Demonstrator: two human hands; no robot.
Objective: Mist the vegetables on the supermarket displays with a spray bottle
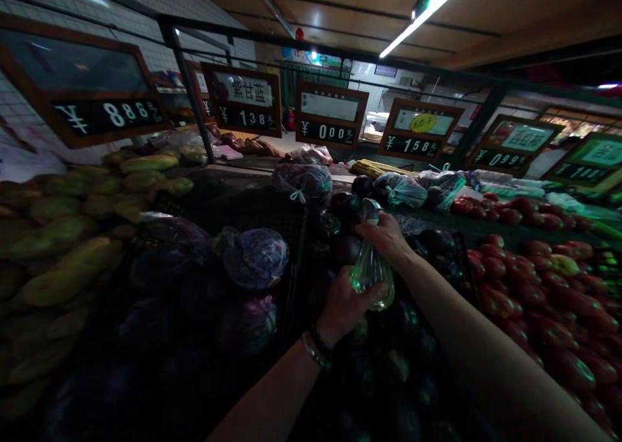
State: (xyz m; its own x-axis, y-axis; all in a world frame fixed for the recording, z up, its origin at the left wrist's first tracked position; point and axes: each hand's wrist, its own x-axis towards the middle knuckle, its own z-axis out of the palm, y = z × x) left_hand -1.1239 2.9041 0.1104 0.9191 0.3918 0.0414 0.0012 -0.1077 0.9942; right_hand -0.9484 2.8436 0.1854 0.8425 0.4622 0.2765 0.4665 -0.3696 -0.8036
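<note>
My left hand (344, 307), with a bracelet on its wrist, is closed around the lower end of a clear plastic bag (370, 268). My right hand (386, 234) grips the same bag higher up, near its twisted top. The bag hangs between both hands above a pile of dark eggplants (350, 247) in the middle of the stall. What is inside the bag I cannot make out.
Red cabbages (255, 257) lie left of my hands, yellow-green fruits (72, 247) further left. Tomatoes (525, 280) fill the right side. Bagged vegetables (301, 181) sit behind. Price signs (247, 100) hang on a black frame across the back.
</note>
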